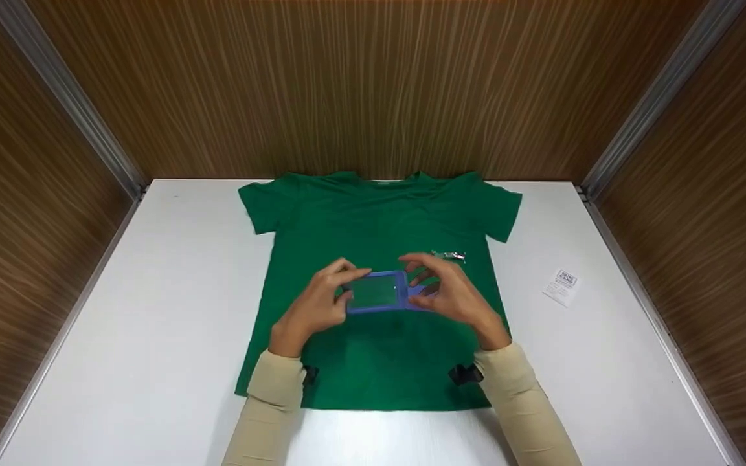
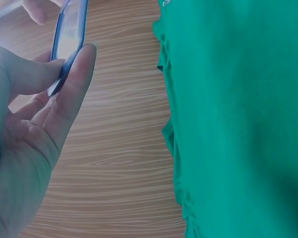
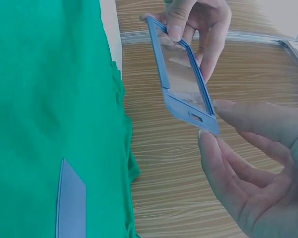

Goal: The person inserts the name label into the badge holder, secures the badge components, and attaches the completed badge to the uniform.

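Your left grip (image 3: pixel 204 25) pinches the blue frame (image 3: pixel 181 74), your right grip (image 3: pixel 275 191) there at its slotted end (image 3: pixel 181 110), green fabric (image 3: pixel 49 94) alongside!

Along the left edge of the table (image 1: pixel 172 304), a broad strip between the left wall (image 1: pixel 36 194) and the green shirt (image 1: pixel 379 226) gives a hand room to pass. On the right edge's side, a white card (image 1: pixel 562 287) takes up part of a similar strip. The back wall (image 1: pixel 373 90) closes off the far edge. Over the shirt's middle, the left hand (image 1: pixel 318 301), right hand (image 1: pixel 454 291) and raised blue frame (image 1: pixel 402 291) bar the way across; a shiny packet (image 1: pixel 449 256) lies just beyond. Between the forearms (image 1: pixel 263 408), a gap opens toward the near side.
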The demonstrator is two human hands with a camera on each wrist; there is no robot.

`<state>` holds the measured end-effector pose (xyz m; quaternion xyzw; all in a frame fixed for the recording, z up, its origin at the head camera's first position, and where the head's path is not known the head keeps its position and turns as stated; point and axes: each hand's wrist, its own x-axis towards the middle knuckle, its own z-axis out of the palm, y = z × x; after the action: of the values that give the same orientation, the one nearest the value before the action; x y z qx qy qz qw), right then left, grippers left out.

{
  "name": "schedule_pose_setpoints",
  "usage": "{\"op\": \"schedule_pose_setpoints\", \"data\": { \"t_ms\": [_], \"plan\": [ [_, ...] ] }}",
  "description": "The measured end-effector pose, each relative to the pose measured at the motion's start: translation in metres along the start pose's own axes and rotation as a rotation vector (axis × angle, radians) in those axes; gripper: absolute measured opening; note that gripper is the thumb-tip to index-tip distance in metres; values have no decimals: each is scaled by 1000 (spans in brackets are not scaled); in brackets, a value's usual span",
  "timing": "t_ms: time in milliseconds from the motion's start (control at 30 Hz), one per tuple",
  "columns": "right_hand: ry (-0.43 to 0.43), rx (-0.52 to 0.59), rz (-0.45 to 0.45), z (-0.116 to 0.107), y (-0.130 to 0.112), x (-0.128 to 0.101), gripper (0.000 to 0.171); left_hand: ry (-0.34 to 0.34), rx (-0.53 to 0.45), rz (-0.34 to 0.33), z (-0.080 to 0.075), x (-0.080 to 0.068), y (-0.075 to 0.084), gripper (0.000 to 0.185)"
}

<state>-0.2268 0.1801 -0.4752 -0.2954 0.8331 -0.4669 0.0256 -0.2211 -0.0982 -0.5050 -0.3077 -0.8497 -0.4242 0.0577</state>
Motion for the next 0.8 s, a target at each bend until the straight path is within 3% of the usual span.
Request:
{"op": "schedule_pose_setpoints", "data": {
  "t_ms": [800],
  "plan": [
    [-70, -74, 18, 4, 2, 1, 62, -4, -43, -7, 0, 0, 2, 46]
  ]
}}
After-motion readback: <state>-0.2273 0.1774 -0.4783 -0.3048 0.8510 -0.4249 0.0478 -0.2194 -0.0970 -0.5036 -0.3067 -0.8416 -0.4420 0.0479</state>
